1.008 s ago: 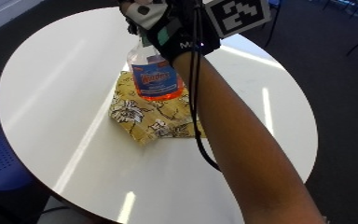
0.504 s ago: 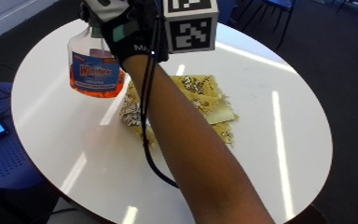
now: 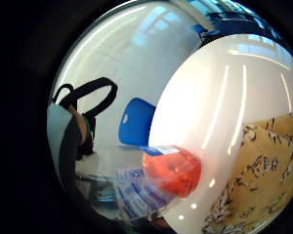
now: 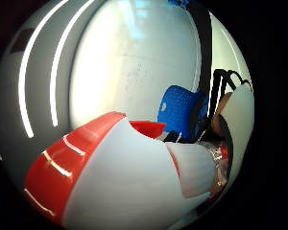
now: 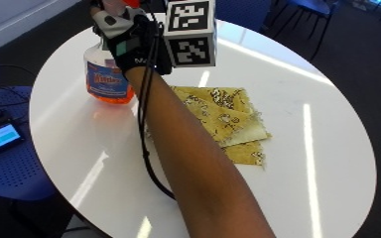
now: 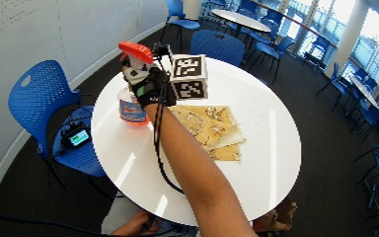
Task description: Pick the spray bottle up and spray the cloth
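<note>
I see my right hand (image 5: 132,47) in a black glove with white plastic parts; my arm is bare.

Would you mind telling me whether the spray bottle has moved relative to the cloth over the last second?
Yes. The spray bottle, gripped by the right hand, was over the cloth; it is now beside it, over bare table.

Upright spray bottle (image 5: 108,74) beside folded cloth (image 5: 224,116)

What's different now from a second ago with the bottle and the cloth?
The gloved right hand has carried the spray bottle off the cloth to the bare table beside it, where it is now upright. The hand's grip on the bottle's neck is unchanged. The cloth lies as before.
</note>
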A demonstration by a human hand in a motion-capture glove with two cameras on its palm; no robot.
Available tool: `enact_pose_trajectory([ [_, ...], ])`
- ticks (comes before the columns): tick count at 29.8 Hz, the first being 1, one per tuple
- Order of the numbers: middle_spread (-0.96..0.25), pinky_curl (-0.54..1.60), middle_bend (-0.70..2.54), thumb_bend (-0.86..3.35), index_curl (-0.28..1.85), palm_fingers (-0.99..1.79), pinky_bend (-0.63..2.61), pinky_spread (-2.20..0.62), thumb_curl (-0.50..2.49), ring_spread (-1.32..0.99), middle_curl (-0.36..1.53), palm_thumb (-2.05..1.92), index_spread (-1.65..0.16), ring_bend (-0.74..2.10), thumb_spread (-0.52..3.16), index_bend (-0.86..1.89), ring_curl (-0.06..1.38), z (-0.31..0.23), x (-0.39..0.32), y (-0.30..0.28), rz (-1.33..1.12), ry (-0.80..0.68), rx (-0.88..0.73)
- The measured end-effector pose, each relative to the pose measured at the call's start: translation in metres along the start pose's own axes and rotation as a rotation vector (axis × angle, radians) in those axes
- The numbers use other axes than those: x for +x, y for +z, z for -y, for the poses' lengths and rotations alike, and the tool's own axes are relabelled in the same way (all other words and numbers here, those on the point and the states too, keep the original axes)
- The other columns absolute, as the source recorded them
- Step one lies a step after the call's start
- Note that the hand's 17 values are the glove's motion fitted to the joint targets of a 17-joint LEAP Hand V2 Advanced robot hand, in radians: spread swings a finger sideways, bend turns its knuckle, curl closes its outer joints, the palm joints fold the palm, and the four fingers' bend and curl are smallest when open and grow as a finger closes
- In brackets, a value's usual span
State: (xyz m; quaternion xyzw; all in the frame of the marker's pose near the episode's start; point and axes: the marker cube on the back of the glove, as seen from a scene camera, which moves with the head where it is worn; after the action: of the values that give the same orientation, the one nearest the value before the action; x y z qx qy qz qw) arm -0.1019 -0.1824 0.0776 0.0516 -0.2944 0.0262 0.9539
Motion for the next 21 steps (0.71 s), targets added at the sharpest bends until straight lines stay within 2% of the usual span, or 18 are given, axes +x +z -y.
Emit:
enact_pose_trajectory([
  [10,-0.16,0.45,0.55,-0.04,0.55,1.37,0.56,-0.26,0.79,-0.17,0.5,0.8,-0.24,0.47,0.41,0.38,0.45,0.035,0.018,0.002,0.013,0.092,0.081],
  [21,-0.17,0.45,0.55,-0.04,0.55,1.37,0.56,-0.26,0.79,-0.16,0.5,0.79,-0.24,0.47,0.41,0.38,0.45,0.038,0.0,0.002,-0.024,0.051,-0.005],
])
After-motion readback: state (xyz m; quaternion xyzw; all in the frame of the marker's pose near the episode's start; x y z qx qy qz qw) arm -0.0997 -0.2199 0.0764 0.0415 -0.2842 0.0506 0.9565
